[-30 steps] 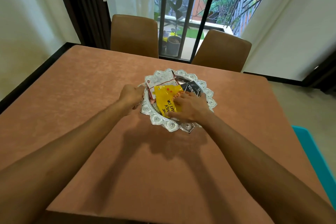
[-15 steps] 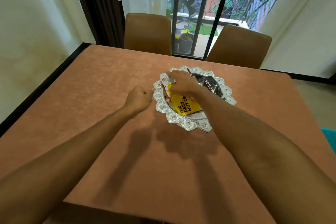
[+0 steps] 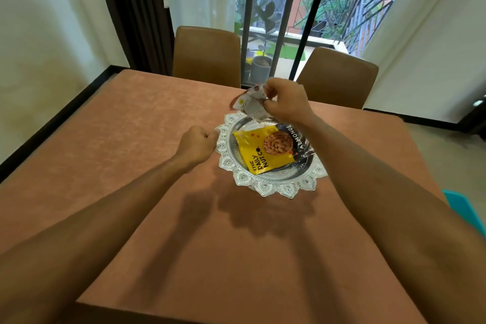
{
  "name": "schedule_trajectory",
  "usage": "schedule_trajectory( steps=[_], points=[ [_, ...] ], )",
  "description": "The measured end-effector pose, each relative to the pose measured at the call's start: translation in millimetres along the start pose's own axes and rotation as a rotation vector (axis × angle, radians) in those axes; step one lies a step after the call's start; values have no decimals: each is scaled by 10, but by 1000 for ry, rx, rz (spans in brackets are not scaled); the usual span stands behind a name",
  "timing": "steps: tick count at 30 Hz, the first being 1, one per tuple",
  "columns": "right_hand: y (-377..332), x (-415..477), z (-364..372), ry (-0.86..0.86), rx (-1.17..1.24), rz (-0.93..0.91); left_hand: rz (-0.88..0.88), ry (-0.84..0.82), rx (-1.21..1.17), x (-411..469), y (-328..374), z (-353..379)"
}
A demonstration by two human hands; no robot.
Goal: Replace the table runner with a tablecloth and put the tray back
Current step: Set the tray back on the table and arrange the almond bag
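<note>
Right hand (image 3: 285, 105) pinching blurred white packet (image 3: 249, 104), left hand (image 3: 198, 143) curled at tray (image 3: 276, 188) rim, grip unclear

Both forearms bare right to the frame edge. The left hand (image 3: 197, 145) and right hand (image 3: 285, 104) are bare too, skin uncovered throughout.

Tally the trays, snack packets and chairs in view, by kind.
Trays: 1, the silver tray.
Snack packets: 2, the almond packet in the tray, the white packet pinched by the right hand.
Chairs: 2, the left chair and the right chair.
Total: 5.
</note>
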State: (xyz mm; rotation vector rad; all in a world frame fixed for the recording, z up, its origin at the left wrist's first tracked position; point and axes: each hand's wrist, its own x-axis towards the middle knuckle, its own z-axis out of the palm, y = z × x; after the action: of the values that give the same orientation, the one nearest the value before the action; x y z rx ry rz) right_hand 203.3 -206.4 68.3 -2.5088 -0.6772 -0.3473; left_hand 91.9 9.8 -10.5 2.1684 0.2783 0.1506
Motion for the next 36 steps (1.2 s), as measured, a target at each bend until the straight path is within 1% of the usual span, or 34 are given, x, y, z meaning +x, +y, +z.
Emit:
schedule_trajectory(
  steps=[2, 3, 4, 5, 7, 8, 9, 10, 13, 17, 18, 19, 20, 22, 23, 24, 27, 29, 32, 35, 36],
  points=[
    [44, -163, -49, 159, -6, -22, 10, -7, -13, -3, 39, 17],
    [80, -282, -62, 211, -49, -37, 10, -11, -17, -9, 59, 30],
    [124, -410, -43, 224, -108, -54, 11, -13, -17, -17, 65, 42],
    [180, -530, -6, 180, -185, -74, 12, -11, -15, -28, 76, 57],
    [283, -821, 137, -42, -317, -65, 6, -17, 5, -67, 88, 77],
    [310, -959, 215, -155, -340, -37, 9, -20, 15, -82, 94, 85],
    [322, -1072, 284, -218, -341, -16, 16, -23, 29, -99, 96, 89],
    [315, -1161, 330, -232, -328, -3, 25, -30, 42, -125, 92, 92],
    [212, -1230, 330, -196, -355, -4, 52, -47, 65, -195, 56, 49],
    [86, -1097, 276, -41, -293, 7, 34, -48, 46, -264, -4, -25],
    [40, -1022, 287, -45, -265, 6, 27, -48, 45, -279, -9, -49],
    [0, -943, 307, -115, -241, 17, 22, -49, 44, -285, -6, -57],
    [-42, -876, 352, -240, -238, 26, 18, -48, 39, -288, -10, -58],
    [-75, -807, 471, -485, -340, 30, 23, -48, 23, -265, 9, -48],
    [-60, -809, 539, -551, -390, 24, 28, -50, 23, -245, 24, -37],
    [-34, -833, 566, -560, -405, 13, 34, -54, 35, -231, 54, -21],
    [55, -903, 554, -454, -342, 5, 52, -60, 67, -148, 111, 38],
    [103, -930, 505, -418, -363, -40, 63, -72, 95, -97, 147, 57],
    [170, -918, 437, -431, -434, -98, 64, -92, 109, 2, 182, 107],
    [148, -790, 414, -454, -421, -90, 55, -85, 109, 81, 203, 145],
    [138, -729, 423, -429, -389, -77, 46, -91, 111, 107, 206, 159]
  ],
)
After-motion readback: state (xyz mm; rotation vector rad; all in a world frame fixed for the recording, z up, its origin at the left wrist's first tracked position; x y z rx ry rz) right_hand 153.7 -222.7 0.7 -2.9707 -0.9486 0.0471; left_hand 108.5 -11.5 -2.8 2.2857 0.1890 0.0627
